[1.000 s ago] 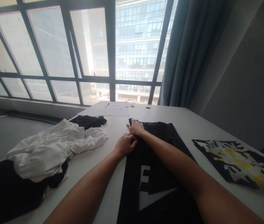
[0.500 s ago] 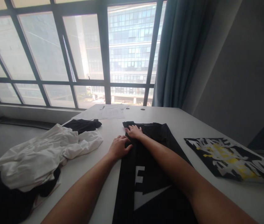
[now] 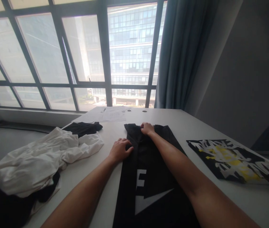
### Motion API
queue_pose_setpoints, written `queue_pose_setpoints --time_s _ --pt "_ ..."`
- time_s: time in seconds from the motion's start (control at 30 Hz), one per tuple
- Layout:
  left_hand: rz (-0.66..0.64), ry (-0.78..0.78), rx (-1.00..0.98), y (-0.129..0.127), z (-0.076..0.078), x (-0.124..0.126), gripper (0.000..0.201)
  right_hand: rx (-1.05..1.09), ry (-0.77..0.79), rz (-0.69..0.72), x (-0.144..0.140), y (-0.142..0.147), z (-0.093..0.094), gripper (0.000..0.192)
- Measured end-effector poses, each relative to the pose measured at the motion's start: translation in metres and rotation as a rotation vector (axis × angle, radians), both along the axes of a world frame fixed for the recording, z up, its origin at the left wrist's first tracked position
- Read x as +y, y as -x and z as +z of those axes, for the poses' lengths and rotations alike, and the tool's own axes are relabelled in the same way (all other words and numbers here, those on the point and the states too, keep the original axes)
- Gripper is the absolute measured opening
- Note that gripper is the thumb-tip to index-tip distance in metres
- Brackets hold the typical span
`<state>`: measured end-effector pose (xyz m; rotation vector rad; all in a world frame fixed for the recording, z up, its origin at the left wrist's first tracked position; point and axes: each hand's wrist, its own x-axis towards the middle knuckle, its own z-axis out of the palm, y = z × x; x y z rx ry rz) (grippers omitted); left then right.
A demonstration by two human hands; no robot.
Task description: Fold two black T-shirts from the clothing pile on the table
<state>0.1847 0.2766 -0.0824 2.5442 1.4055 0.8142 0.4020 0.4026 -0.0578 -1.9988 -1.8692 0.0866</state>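
Note:
A black T-shirt (image 3: 155, 158) with a white printed letter and a swoosh lies lengthwise before me, its left side folded inward over the print. My left hand (image 3: 121, 149) rests on the shirt's left edge, fingers loosely spread and thumb on the cloth. At the far end, my right hand (image 3: 147, 128) has its fingers curled over the collar, pinching the fabric there. My right forearm crosses above the shirt and hides part of its right side.
On the left are a crumpled white garment (image 3: 36, 161) and black cloth (image 3: 82, 128). To the right lies a folded black garment with white and yellow graphics (image 3: 234, 161). Papers (image 3: 105, 114) lie at the far end of the white table (image 3: 169, 115), near windows and a curtain (image 3: 179, 57).
My right hand has moved right along the shirt's top, from the upper left corner to the collar, and its fingers have curled in. My left hand has stayed at the left edge.

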Motion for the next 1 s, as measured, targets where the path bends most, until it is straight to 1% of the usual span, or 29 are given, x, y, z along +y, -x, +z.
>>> queue_pose_setpoints --time_s 0.1,0.17,0.23,0.27,0.33,0.47,0.53,0.63,0.73,0.87,0.93,1.0 --pt "-0.006 0.005 -0.010 0.001 0.001 0.000 0.022 0.092 -0.192 0.053 -0.003 -0.003 0.009 0.017" --pt "-0.009 0.006 -0.024 0.001 0.002 -0.001 0.022 0.103 -0.310 0.058 -0.005 -0.010 0.015 0.018" --pt "-0.022 0.007 -0.030 0.000 0.003 -0.002 0.022 0.068 -0.373 0.046 -0.008 -0.021 0.017 0.019" --pt "-0.029 0.008 -0.028 0.000 0.003 -0.002 0.022 0.042 -0.377 0.040 -0.011 -0.027 0.017 0.020" --pt "-0.039 0.007 -0.015 0.000 0.003 -0.003 0.022 -0.017 -0.318 0.022 -0.017 -0.039 0.013 0.023" --pt "-0.048 -0.004 0.003 0.001 0.001 -0.002 0.022 -0.115 -0.030 -0.070 -0.031 -0.056 0.001 0.035" --pt "-0.054 -0.006 0.007 0.001 0.001 -0.001 0.023 -0.135 0.033 -0.098 -0.036 -0.061 -0.002 0.040" --pt "-0.050 0.002 0.004 0.002 0.001 -0.001 0.024 -0.123 0.041 -0.085 -0.039 -0.065 0.000 0.042" --pt "-0.053 0.003 -0.001 0.002 0.000 -0.001 0.023 -0.035 0.059 -0.118 -0.035 -0.065 0.000 0.041" --pt "-0.053 0.002 0.002 0.001 0.001 -0.002 0.023 0.134 0.050 -0.183 -0.025 -0.065 -0.007 0.059" --pt "-0.049 0.003 0.008 0.001 0.003 -0.003 0.024 0.189 0.023 -0.184 -0.022 -0.065 -0.011 0.056" --pt "-0.048 0.001 0.018 0.000 0.005 -0.004 0.025 0.215 -0.021 -0.155 -0.022 -0.064 -0.013 0.045"
